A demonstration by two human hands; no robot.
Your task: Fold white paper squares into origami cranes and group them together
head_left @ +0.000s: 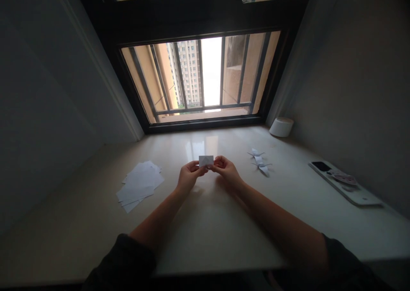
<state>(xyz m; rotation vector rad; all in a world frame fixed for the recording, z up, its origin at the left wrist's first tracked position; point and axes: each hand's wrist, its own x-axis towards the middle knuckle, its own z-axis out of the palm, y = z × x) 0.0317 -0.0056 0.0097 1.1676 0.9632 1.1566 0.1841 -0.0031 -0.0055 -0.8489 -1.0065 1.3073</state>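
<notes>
Between my two hands is a small folded piece of white paper (206,160), raised a little above the pale sill. My left hand (188,174) pinches its left side, and my right hand (226,170) pinches the right side. Crease lines show faintly on the paper's face. To the left lies a loose, fanned pile of white paper sheets (139,184). On the right sit folded paper figures (259,160) with thin pointed ends, close together; their exact shape is hard to make out.
The pale sill (205,231) runs up to a dark-framed window (205,123) with bars outside. A white cylindrical object (281,127) stands in the far right corner. Near the right wall lies a phone (346,184) with a grip on its back.
</notes>
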